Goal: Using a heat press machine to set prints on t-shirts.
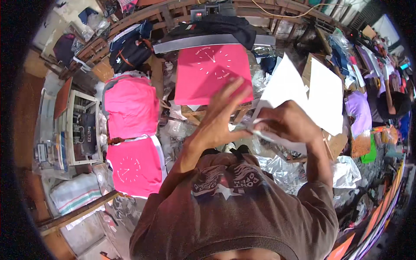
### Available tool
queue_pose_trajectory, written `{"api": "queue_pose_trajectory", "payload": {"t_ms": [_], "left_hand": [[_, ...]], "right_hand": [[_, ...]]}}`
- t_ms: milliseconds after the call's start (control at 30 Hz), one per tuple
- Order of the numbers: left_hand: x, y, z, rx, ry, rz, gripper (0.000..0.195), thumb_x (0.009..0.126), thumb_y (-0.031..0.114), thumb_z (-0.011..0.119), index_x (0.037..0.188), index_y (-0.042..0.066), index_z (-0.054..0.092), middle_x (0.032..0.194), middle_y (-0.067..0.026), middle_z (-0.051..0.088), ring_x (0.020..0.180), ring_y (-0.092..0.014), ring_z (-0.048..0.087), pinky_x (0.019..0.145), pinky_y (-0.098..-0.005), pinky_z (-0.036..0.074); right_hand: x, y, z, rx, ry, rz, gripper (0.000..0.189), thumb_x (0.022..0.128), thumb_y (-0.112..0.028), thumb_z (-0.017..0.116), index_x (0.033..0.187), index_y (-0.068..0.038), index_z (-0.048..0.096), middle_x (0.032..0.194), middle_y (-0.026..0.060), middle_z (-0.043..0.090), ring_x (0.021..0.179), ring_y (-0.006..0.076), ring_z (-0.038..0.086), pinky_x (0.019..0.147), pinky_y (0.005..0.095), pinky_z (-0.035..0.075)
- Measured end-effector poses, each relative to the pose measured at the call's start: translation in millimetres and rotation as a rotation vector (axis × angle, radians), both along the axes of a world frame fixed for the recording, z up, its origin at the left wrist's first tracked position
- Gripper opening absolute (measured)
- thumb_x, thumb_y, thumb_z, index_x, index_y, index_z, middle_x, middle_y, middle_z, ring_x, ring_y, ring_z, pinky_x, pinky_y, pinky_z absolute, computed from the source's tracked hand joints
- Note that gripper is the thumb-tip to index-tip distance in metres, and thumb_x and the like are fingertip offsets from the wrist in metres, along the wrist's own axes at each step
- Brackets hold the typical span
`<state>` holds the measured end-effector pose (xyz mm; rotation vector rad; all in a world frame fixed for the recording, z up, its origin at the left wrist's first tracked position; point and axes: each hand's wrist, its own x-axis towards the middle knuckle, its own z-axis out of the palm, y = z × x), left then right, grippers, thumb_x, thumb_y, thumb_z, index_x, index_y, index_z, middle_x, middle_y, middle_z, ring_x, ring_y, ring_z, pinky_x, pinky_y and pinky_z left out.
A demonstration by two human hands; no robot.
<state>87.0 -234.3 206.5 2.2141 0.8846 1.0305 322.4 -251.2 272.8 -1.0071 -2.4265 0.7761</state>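
In front of me a pink fabric piece (191, 81) lies flat on a board, bearing a white clock print with writing. My left hand (217, 117) hovers over its near edge, fingers spread. The left thumb reaches to the edge of a white sheet (282, 84); whether it touches is unclear. My right hand (289, 122) pinches the near corner of this sheet, which stands tilted up to the right of the board. Beyond the fabric runs a grey metal plate edge (208, 43), with dark cloth (224, 29) draped over it.
On the left lie a bunched pink garment (131, 107) and a pink piece with a clock print (139, 165). Another white sheet (326, 97) rests at right. A digital display unit (198, 15) stands at the back. Clear plastic (282, 172) lies low right. A person (391, 100) is far right.
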Motion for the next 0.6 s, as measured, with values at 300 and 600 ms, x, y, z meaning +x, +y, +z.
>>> {"api": "queue_pose_trajectory", "payload": {"t_ms": [300,600], "left_hand": [[-16.0,-12.3,-49.4,-0.468,0.186,-0.191,0.037,0.089,0.028,0.069,0.111,-0.002,0.066,0.102,-0.0195,0.067,0.094,-0.025,0.063,0.083,-0.038,0.049],[-19.3,37.6,-92.8,-0.591,-0.193,0.208,0.023,0.088,0.018,0.06,0.08,-0.001,0.05,0.06,-0.0027,0.038,0.057,-0.01,0.039,0.052,-0.0335,0.035]], "right_hand": [[-3.1,38.4,-10.6,-0.179,-0.016,-0.006,0.019,0.09,-0.017,0.072,0.101,-0.002,0.068,0.087,0.0146,0.071,0.074,0.0287,0.069,0.061,0.0374,0.05],[8.4,50.3,-7.1,-0.192,0.084,-0.426,0.049,0.098,-0.034,0.062,0.129,0.004,0.057,0.116,0.0192,0.068,0.106,0.0284,0.067,0.087,0.0366,0.054]]}}
